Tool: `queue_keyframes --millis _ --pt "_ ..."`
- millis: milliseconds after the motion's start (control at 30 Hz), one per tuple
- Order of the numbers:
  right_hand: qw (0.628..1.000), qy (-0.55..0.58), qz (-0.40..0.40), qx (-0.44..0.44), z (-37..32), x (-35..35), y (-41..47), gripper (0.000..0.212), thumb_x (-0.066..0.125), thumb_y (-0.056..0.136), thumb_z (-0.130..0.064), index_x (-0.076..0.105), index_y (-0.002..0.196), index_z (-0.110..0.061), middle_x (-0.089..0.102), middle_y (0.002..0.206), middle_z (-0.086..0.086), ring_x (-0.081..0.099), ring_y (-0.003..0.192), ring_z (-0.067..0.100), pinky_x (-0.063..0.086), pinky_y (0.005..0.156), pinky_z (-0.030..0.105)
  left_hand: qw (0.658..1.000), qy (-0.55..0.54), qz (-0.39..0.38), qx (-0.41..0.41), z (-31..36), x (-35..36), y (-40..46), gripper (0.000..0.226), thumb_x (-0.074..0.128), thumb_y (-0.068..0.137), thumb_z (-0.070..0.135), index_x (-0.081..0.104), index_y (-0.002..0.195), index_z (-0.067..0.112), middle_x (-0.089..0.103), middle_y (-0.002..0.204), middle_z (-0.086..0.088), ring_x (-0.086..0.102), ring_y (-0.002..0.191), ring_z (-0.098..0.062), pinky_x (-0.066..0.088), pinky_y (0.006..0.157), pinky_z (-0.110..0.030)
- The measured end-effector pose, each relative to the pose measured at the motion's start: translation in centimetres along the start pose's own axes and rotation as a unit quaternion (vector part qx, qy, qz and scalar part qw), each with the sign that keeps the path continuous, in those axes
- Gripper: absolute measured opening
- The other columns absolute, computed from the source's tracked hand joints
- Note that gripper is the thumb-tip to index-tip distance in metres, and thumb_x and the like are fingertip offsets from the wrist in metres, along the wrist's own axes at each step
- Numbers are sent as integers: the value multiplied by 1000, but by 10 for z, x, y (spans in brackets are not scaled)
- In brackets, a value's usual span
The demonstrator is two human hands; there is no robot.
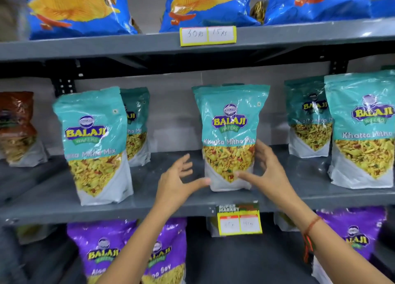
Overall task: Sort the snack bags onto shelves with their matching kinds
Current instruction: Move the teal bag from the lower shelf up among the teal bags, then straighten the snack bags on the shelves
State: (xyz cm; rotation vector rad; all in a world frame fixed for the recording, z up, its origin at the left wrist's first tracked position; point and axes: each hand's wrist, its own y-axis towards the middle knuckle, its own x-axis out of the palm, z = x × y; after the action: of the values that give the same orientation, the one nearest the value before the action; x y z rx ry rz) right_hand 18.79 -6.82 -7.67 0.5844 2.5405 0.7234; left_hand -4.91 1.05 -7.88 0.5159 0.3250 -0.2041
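**Hand and Arm Position**

Both forearms extend upward and forward from the lower edge of the view, converging slightly. The left hand (174, 182) is open, palm facing right, fingers spread and slightly curled, thumb extended toward the right. The right hand (268, 172) is open, palm facing left, fingers raised and spread, thumb pointing left. The two thumbs lie near each other. A red thread band (311, 228) encircles the right wrist.
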Motion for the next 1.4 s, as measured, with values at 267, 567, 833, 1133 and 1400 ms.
queue_keyframes --millis 267,567,833,1133,1400 --pt "989 -10 100 -106 -41 61 -71 70 83 73 -35 53 134 -20 48 124 -32 55 121 11 41 104 22 991 -27 130 0 -17 -35 -76 52 86 65 36 64 113 37 73 104 7 71 91 -4 55 84 -26" --pt "985 -9 -158 66 71 170 -151 55 86 73 -28 63 123 -26 66 117 -8 61 105 -1 46 80 8 958 17 136 -251 -187 -49 -166 66 78 51 58 71 103 18 75 93 -1 72 88 -16 58 80 -33" --pt "905 -14 -324 274 200 244 -163 63 84 67 -10 48 118 -20 66 107 2 68 91 13 59 80 32 921 -7 -12 -390 -295 -31 -180 124 90 39 59 39 141 11 53 123 2 55 116 -23 48 97 -41" --pt "892 -33 -338 297 225 276 -167 62 95 53 -14 56 94 -39 69 99 -12 67 91 2 52 75 7 926 0 -72 -371 -322 -20 -170 84 87 48 45 53 120 17 73 100 -2 71 95 -16 58 84 -46" --pt "893 -36 -314 319 226 239 -163 75 88 40 -37 65 109 -19 77 105 1 73 98 18 60 85 41 932 68 -90 -344 -292 8 -158 58 86 51 40 58 101 33 76 82 5 68 73 8 51 65 -17"
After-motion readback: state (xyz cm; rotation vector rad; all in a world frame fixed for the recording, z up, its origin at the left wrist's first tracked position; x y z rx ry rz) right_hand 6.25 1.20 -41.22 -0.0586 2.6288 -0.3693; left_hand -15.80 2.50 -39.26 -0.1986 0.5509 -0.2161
